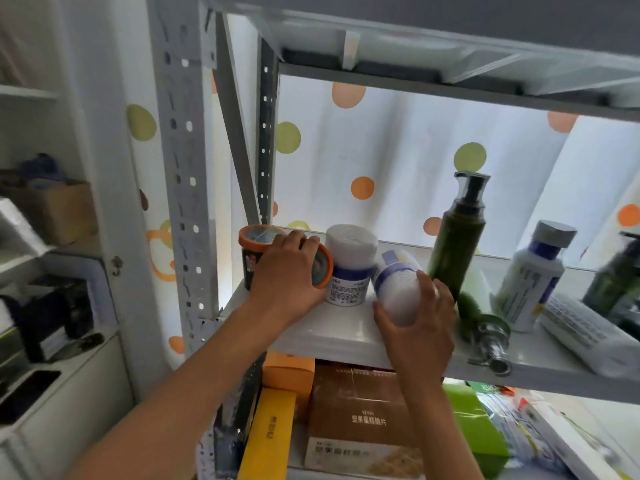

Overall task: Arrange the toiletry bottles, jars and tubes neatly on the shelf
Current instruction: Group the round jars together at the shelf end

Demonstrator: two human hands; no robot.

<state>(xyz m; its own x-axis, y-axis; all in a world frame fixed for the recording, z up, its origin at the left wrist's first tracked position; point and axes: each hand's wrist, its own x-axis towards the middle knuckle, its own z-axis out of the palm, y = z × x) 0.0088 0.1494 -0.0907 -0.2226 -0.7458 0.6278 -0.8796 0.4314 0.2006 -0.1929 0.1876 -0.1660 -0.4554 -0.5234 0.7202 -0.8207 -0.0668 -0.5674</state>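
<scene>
On the white shelf board (339,336), my left hand (287,275) grips a dark jar with an orange lid (320,268), tilted on its side. A second orange-lidded jar (254,244) stands behind it at the far left. My right hand (415,327) holds a white jar with a blue band (396,282), tipped toward me. Another white jar (349,265) stands upright between them. A tall green pump bottle (457,244) stands to the right. A white bottle with a grey cap (533,275) leans further right.
A green bottle with a chrome pump (485,337) lies at the shelf's front edge. A white tube (585,334) lies at the right, with a dark pump bottle (616,278) behind it. Cartons (360,417) fill the shelf below. A grey metal upright (183,188) stands at the left.
</scene>
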